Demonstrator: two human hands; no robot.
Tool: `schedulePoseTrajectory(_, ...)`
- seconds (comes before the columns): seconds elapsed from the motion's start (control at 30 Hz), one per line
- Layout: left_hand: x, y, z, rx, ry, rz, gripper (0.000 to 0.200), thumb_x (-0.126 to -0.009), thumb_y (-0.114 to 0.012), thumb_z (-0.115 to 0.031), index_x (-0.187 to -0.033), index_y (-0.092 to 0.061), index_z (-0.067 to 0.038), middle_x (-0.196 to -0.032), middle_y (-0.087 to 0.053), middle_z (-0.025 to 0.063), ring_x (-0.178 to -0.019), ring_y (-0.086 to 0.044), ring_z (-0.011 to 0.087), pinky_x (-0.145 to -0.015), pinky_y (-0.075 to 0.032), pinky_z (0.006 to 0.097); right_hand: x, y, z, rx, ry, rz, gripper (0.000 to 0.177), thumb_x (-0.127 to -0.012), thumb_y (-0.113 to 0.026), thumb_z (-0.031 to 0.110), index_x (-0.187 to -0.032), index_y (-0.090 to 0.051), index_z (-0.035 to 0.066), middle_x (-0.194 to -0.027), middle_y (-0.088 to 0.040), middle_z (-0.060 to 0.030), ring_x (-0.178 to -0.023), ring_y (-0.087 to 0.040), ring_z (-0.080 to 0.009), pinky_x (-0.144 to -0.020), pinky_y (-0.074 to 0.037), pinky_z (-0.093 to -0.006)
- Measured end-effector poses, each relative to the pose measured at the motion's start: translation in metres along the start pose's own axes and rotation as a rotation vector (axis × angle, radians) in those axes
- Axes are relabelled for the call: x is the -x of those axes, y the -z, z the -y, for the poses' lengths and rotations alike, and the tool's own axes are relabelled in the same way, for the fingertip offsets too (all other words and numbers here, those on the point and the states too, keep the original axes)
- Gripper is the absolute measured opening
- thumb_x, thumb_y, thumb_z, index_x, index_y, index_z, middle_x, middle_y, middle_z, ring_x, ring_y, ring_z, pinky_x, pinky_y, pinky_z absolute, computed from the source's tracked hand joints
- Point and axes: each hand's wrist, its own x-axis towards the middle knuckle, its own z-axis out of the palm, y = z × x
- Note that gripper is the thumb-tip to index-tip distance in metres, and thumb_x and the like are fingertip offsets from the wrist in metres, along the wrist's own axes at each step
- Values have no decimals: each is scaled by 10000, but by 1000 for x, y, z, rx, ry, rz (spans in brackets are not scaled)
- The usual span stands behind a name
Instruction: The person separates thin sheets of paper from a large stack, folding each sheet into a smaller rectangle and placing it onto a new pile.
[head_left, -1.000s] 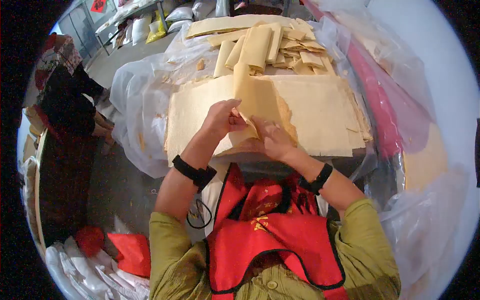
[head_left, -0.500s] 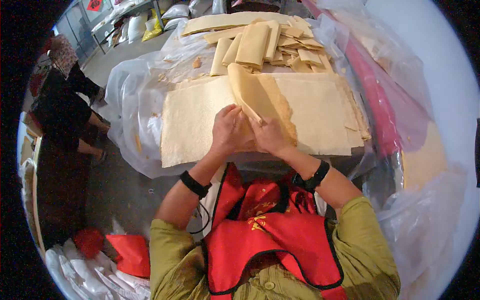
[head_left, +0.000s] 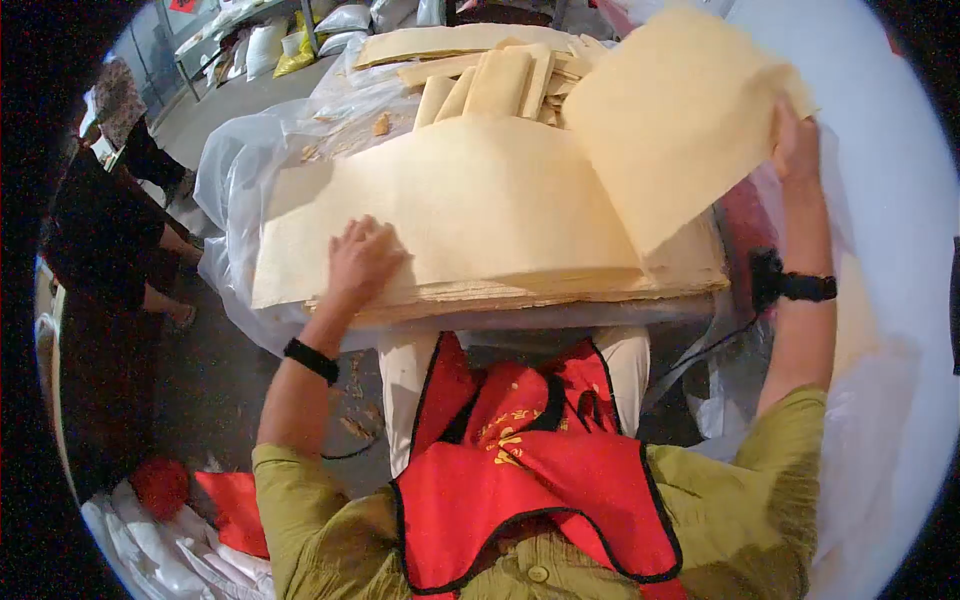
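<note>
A thin, flexible pale-yellow sheet (head_left: 500,205) spreads over the stack, its right part lifted and bent upward. My right hand (head_left: 797,148) grips the raised right edge, thumb and fingers closed on it, well to the right of the stack. On the left part of the sheet lies my left hand (head_left: 363,258), palm down, fingers bent a little and apart, slightly blurred. Beneath is a stack of similar sheets (head_left: 690,278), whose layered edges show along the front.
Behind the stack lie folded yellow pieces (head_left: 497,85) and a long yellow slab (head_left: 450,42). Clear plastic film (head_left: 240,165) drapes over the table's left side. Another person (head_left: 110,220) is at far left. White sacks (head_left: 265,48) stand at the back; a red cloth (head_left: 235,510) lies lower left.
My hands were close together at a fold in the middle. They have parted: the right rose far right with the sheet's edge, the left moved left. The sheet is now spread wide.
</note>
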Motion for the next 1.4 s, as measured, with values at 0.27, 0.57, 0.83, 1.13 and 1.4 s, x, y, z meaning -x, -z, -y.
schedulePoseTrajectory(0.27, 0, 12, -26, 633, -59, -35, 554, -731, -649, -348, -1127, -503, 12, -1234, -420, 205, -1140, -410, 334, -957, -314, 424, 36, -97, -11, 769, 878, 463, 216, -739, -542, 166, -885, -511, 9, -809, -539, -122, -746, -545, -250, -644, -453, -348)
schedulePoseTrajectory(0.57, 45, -12, -115, 1951, 364, -42, 547, -820, -508, -430, -1207, -402, -59, -1162, -473, 119, -1081, -452, 241, -914, -360, 378, 259, -240, -57, 504, 525, 1015, 140, -683, -540, 139, -787, -497, 55, -753, -553, -131, -708, -571, -315, -577, -459, -390)
schedulePoseTrajectory(0.83, 50, -36, -79, 2061, 641, -149, 302, -867, -450, -197, -1106, -446, -13, -1020, -543, 101, -885, -554, 225, -746, -463, 353, 292, -214, -57, 285, 745, 820, 101, -700, -523, 89, -783, -532, 31, -763, -561, -113, -721, -581, -265, -618, -463, -360)
schedulePoseTrajectory(1.13, 60, -5, -7, 1963, 710, -168, 325, -806, -464, -108, -1124, -428, -51, -1044, -539, 102, -883, -573, 257, -732, -507, 397, 248, -171, -89, 1085, 274, 1487, 312, -716, -472, 141, -978, -536, -16, -961, -579, -184, -869, -565, -308, -730, -454, -368)
schedulePoseTrajectory(1.4, 84, 32, 13, 1687, 653, 67, 393, -790, -448, -75, -1177, -402, -30, -1099, -511, 117, -933, -559, 253, -761, -496, 414, 221, -130, -149, 1036, -100, 812, 375, -837, -431, 167, -1180, -429, 13, -1211, -427, -225, -1127, -418, -331, -923, -347, -412)
